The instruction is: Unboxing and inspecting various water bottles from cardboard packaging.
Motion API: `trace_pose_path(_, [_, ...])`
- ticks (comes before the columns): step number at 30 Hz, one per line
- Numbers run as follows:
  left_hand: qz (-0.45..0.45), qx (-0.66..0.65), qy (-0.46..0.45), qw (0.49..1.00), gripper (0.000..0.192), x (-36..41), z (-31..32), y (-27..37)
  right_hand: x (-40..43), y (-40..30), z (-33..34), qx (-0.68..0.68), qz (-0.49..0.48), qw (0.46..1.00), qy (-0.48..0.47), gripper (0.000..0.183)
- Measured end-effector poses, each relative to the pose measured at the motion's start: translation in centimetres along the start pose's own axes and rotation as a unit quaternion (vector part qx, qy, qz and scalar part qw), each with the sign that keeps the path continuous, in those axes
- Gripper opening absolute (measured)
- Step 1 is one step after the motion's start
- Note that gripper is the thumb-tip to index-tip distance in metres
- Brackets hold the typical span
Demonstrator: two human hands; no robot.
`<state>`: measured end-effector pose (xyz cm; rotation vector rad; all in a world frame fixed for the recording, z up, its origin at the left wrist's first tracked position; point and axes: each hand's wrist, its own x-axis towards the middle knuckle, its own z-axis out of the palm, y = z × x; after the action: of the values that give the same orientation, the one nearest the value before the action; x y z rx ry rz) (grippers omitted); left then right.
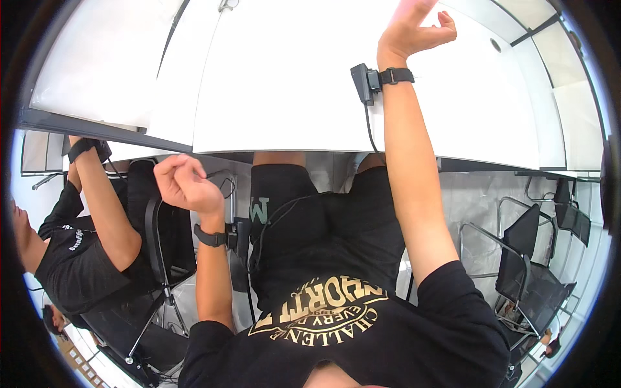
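My left hand (188, 186) is raised near the front edge of the white table (291, 97), left of my lap. Its fingers are loosely curled, with nothing visible in them. My right hand (415, 34) reaches out over the tabletop on the right. The top of the picture cuts part of it off. Its thumb sticks out to the right, and a pink blur at the top edge hides whether it holds anything. A black strap with a small device (366, 85) sits on my right wrist, and a similar strapped device (235, 237) on my left.
At the left, another person (92, 252) in dark clothes sits on a black swivel chair, an arm at the desk. A dark rail (106, 131) edges the adjoining desk. Black mesh chairs (524, 257) with metal frames stand at the right. A cable (371, 128) hangs from my right-wrist device.
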<state>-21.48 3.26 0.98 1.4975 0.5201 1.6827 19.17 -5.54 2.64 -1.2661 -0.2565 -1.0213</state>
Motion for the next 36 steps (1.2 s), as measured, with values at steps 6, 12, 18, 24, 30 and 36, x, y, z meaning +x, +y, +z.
trace_pose_path(6, [-0.079,-0.023,-0.118,0.990,0.016,0.5,4.8,0.7,-1.1,-0.2,-0.2,-0.160,0.117,0.974,-0.113,0.095])
trace_pose_path(12, [-0.204,0.121,-0.283,0.929,0.015,1.5,8.1,-1.5,-2.4,1.1,0.9,-0.069,0.219,0.946,-0.227,0.071])
trace_pose_path(18, [-0.114,0.165,-0.246,0.948,0.052,0.7,9.5,-1.9,-8.2,-6.9,1.3,0.179,0.401,0.678,-0.589,0.066])
trace_pose_path(24, [-0.150,0.118,-0.236,0.953,0.062,0.7,9.3,-1.5,-8.5,-9.7,-0.3,0.233,0.267,0.553,-0.754,0.071])
trace_pose_path(30, [-0.161,0.146,-0.291,0.932,0.056,1.2,8.0,-0.7,-8.5,-9.6,-0.7,0.210,0.160,0.507,-0.820,0.071])
trace_pose_path(36, [-0.015,0.104,-0.142,0.984,0.047,-2.5,2.3,0.8,-8.8,-8.2,0.8,0.243,0.293,0.642,-0.665,0.060])
